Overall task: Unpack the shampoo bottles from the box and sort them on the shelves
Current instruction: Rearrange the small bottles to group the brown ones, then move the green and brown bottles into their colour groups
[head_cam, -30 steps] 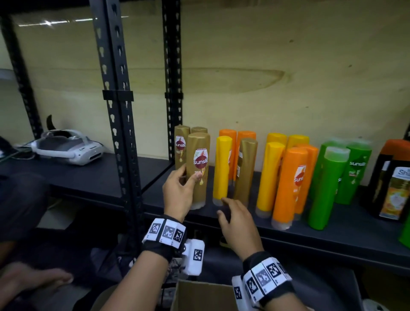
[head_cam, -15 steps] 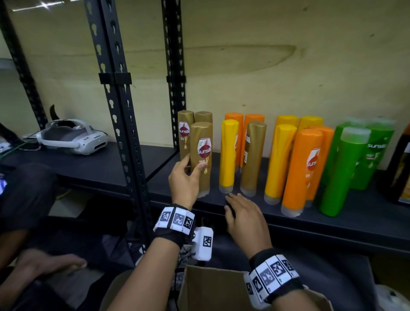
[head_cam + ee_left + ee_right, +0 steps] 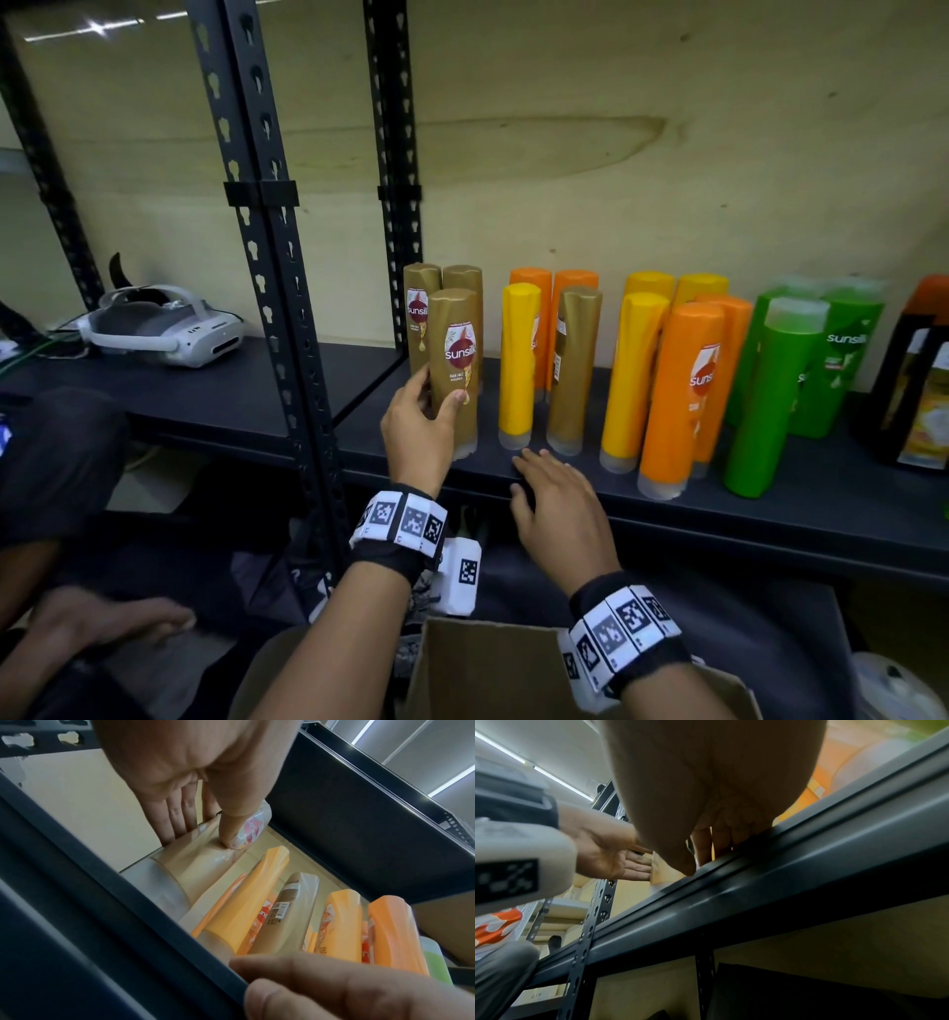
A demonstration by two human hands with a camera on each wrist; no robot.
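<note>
A gold Sunsilk bottle [image 3: 454, 360] stands upright at the front left of the dark shelf [image 3: 770, 514], just ahead of two more gold bottles [image 3: 422, 308]. My left hand [image 3: 436, 398] grips its lower half, thumb on the label side and fingers along its left side; the left wrist view shows the same grip on the gold bottle [image 3: 200, 862]. My right hand [image 3: 544, 478] lies flat and holds nothing, its fingers resting on the shelf's front edge [image 3: 757, 882] below a yellow bottle [image 3: 518, 360] and a lone gold bottle [image 3: 572, 370]. The cardboard box [image 3: 488, 668] sits open under my wrists.
Yellow and orange bottles [image 3: 678, 390], green bottles [image 3: 801, 375] and dark bottles [image 3: 919, 380] fill the shelf to the right. A black upright post [image 3: 267, 288] stands left of my left hand. A white headset [image 3: 159, 329] lies on the left shelf. Another person's hand [image 3: 102, 622] is at lower left.
My left hand keeps its grip on the gold bottle in about the same spot. The right hand has crept slightly forward onto the shelf edge. The head view has shifted a little.
</note>
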